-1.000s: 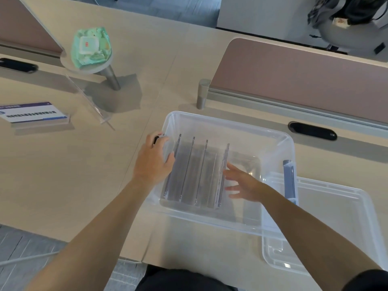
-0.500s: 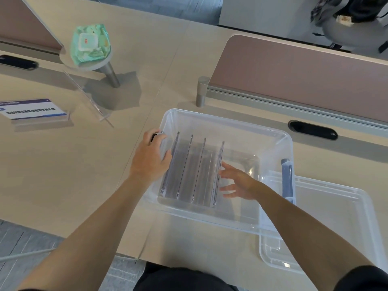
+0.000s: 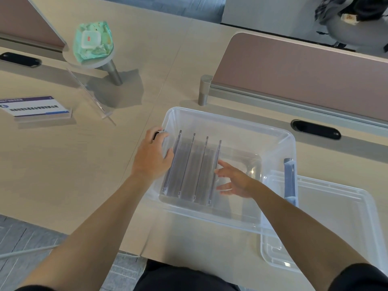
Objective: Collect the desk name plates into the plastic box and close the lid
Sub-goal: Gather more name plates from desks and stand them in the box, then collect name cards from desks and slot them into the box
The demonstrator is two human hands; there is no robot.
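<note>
A clear plastic box (image 3: 241, 124) stands open on the desk in front of me. Several clear acrylic name plates (image 3: 194, 169) stand on edge in a row in its left half. My left hand (image 3: 152, 156) grips the box's left rim, thumb over the wall. My right hand (image 3: 235, 179) is inside the box, fingers spread, fingertips against the rightmost plate. The clear lid (image 3: 336, 217) with a blue latch (image 3: 289, 179) lies flat to the right, partly under the box. Two more name plates sit on the desk to the left: an empty clear one (image 3: 90, 95) and one holding a printed card (image 3: 35, 108).
A pack of wet wipes (image 3: 93, 42) rests on a small round stand at the back left. Pink desk dividers (image 3: 304, 68) run along the back. Black cable grommets (image 3: 316, 129) are set into the desk. The desk edge is close to my body.
My right hand has slid left inside the box until its fingertips reach the rightmost plate. The left hand has kept its grip on the rim.
</note>
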